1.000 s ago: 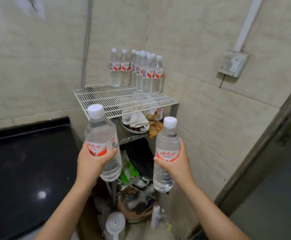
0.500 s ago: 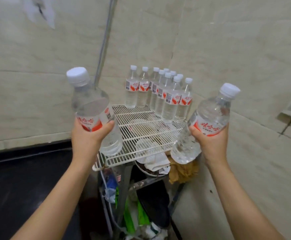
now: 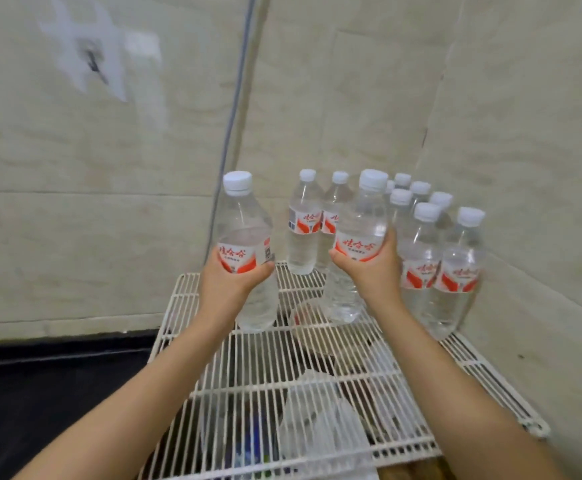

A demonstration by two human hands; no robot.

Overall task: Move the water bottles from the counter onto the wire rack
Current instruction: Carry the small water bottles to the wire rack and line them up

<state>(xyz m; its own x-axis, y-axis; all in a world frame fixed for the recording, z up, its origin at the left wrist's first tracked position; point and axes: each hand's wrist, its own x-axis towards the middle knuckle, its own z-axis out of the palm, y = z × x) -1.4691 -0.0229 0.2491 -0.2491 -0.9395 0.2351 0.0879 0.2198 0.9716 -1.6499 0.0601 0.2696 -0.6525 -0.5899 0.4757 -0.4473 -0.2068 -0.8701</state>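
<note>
My left hand grips a clear water bottle with a white cap and red label, upright over the left part of the white wire rack. My right hand holds a second such bottle upright near the rack's middle. Both bottle bases are low, at or just above the wires; I cannot tell if they touch. Several more bottles stand clustered at the rack's back right corner, and two stand at the back behind my hands.
Tiled walls close the corner behind and to the right of the rack. A grey pipe runs down the wall at the back left. The black counter lies to the left. White cloth and clutter show through the wires below.
Both hands have moved forward and down over the rack with their bottles. The right bottle has gone from tilted to upright. The view has come closer to the rack.
</note>
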